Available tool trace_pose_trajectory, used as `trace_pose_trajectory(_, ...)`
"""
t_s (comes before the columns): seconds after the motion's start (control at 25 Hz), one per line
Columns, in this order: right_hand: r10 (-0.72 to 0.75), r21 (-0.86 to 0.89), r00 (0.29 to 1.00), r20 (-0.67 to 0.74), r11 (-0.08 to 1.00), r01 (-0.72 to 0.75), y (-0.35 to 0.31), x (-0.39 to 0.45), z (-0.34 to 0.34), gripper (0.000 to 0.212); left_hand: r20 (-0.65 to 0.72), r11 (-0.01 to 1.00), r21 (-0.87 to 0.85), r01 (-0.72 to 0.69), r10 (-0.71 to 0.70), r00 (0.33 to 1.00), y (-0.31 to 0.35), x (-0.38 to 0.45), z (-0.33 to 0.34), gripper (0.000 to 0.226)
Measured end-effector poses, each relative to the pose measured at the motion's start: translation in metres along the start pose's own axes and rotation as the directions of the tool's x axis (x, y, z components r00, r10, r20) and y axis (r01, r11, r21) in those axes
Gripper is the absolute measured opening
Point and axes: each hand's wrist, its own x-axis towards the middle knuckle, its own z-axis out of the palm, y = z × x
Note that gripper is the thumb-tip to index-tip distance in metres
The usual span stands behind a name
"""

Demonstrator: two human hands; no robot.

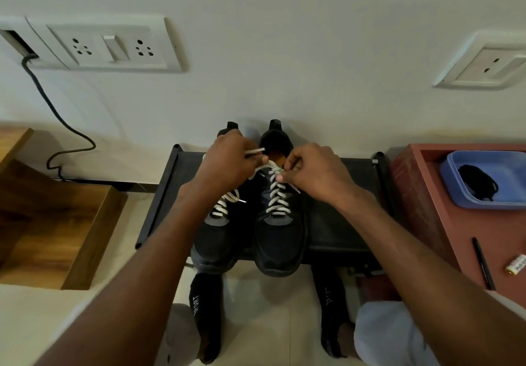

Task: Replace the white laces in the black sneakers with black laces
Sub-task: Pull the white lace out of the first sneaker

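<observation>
Two black sneakers stand side by side on a low black rack [336,234], toes toward me. The right sneaker [280,240] carries a crossed white lace [277,196]. My left hand [227,160] pinches one loose end of that lace above the shoe's opening. My right hand [313,172] pinches the lace at the top eyelets. The left sneaker [219,240] also has a white lace [225,203], partly hidden under my left forearm. Black laces [478,183] lie bundled in a blue tray [489,203] at the right.
The blue tray rests on a red-brown cabinet [455,237] with a black pen [482,263] and a small battery [516,263]. A wooden shelf [57,223] stands at the left. A black cable [57,115] hangs from the wall sockets. My feet in black socks [205,314] rest on the floor.
</observation>
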Motion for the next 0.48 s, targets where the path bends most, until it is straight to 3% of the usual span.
trace_pose_trajectory(0.08,0.002,-0.035,1.0,0.012,0.999,-0.002,-0.003,-0.004,0.004,0.034,0.017,0.997,0.079,0.0,-0.001,1.0,-0.004,0.004,0.007,0.017)
trace_pose_trajectory(0.2,-0.018,-0.048,0.999,-0.039,0.999,0.016,-0.005,-0.004,0.007,0.019,0.052,0.987,0.153,0.05,-0.059,0.997,-0.001,0.003,0.008,0.012)
trace_pose_trajectory(0.36,-0.023,0.032,0.998,-0.06,0.999,0.025,-0.005,-0.004,-0.002,0.003,0.038,0.985,0.047,0.165,-0.166,0.985,0.006,0.002,0.005,0.013)
trace_pose_trajectory(0.48,0.014,0.096,1.0,-0.027,0.995,-0.012,-0.006,-0.003,-0.002,0.004,0.115,0.986,0.011,0.168,-0.169,0.979,0.012,0.002,0.005,0.01)
